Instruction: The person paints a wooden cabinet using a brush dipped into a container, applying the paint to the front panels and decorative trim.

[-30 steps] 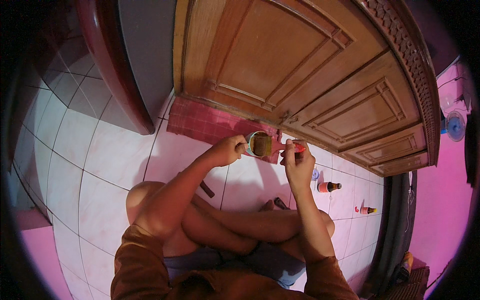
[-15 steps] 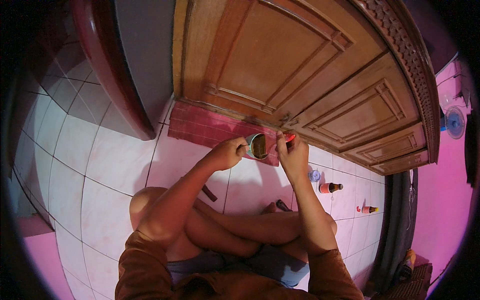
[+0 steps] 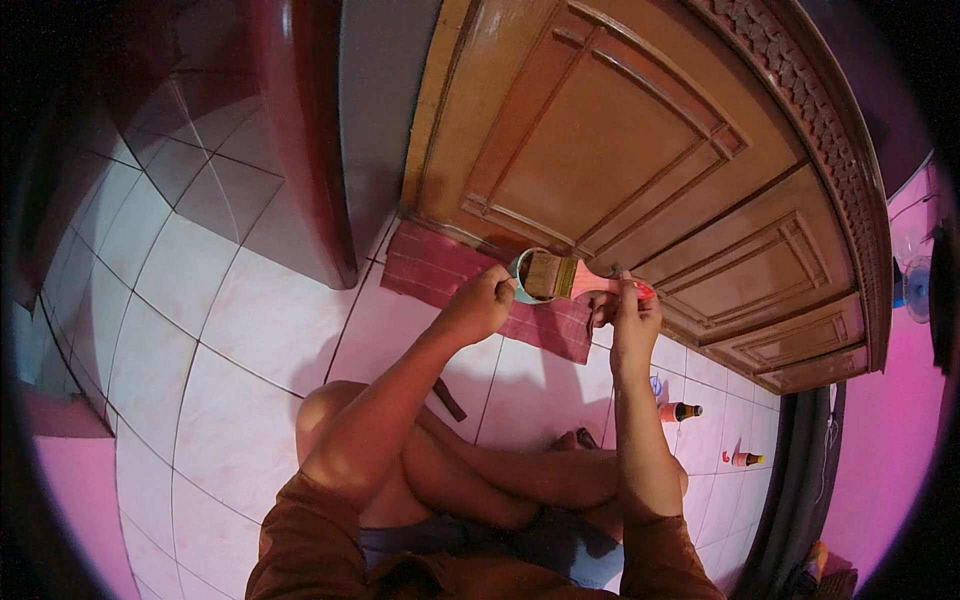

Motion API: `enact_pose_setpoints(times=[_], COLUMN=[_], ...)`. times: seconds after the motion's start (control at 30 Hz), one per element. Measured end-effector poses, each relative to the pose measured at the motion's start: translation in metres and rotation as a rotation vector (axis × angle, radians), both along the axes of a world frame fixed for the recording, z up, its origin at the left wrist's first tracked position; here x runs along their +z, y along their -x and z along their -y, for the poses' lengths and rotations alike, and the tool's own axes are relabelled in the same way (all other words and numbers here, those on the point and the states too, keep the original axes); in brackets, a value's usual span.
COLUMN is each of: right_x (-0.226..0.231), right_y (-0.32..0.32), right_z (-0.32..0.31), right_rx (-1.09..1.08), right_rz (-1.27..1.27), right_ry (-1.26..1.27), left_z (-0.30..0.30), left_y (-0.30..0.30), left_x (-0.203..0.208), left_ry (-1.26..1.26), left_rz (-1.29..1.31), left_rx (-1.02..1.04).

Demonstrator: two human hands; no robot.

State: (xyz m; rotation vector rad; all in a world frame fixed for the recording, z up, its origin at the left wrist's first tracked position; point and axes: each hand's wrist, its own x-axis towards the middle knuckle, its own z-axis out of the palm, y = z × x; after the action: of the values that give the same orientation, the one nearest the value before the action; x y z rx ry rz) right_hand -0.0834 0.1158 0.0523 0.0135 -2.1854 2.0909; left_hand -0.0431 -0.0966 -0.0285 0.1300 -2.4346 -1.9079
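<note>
By its handle side, my left hand (image 3: 480,306) grips a pale green mug (image 3: 521,292), fingers closed, with brown contents inside. My right hand (image 3: 634,318) pinches the red handle end of a flat paintbrush (image 3: 592,284). The brush lies nearly level, its broad bristles over the mug's mouth; whether they touch the rim or contents I cannot tell. Both hands are above a red cloth (image 3: 437,263) spread on the floor along the foot of a brown wooden cabinet (image 3: 600,130).
The panelled cabinet front rises just beyond my hands. On the tiles to the right lie two dark bottles with reddish labels, one nearer (image 3: 682,411) and one farther (image 3: 747,460). A blue-white round item (image 3: 656,386) is partly behind my right forearm. A dark red wooden edge (image 3: 315,150) stands at left.
The brush, earlier mostly hidden at my right hand beside the mug, now has its bristles over the mug's mouth. My right hand has turned and the whole view has shifted.
</note>
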Motion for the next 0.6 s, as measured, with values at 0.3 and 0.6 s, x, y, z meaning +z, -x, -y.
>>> enact_pose_setpoints(times=[0.3,0.6], right_x=[-0.005,-0.005], right_y=[0.014,0.023], right_z=[0.016,0.035], right_rx=[0.018,0.025], right_rz=[0.152,0.359], right_ry=[0.288,0.549], left_z=[0.029,0.047], left_y=[-0.005,0.009], left_x=[0.031,0.009], left_ry=[-0.040,-0.142], left_rz=[0.057,-0.053], left_rx=[0.080,0.222])
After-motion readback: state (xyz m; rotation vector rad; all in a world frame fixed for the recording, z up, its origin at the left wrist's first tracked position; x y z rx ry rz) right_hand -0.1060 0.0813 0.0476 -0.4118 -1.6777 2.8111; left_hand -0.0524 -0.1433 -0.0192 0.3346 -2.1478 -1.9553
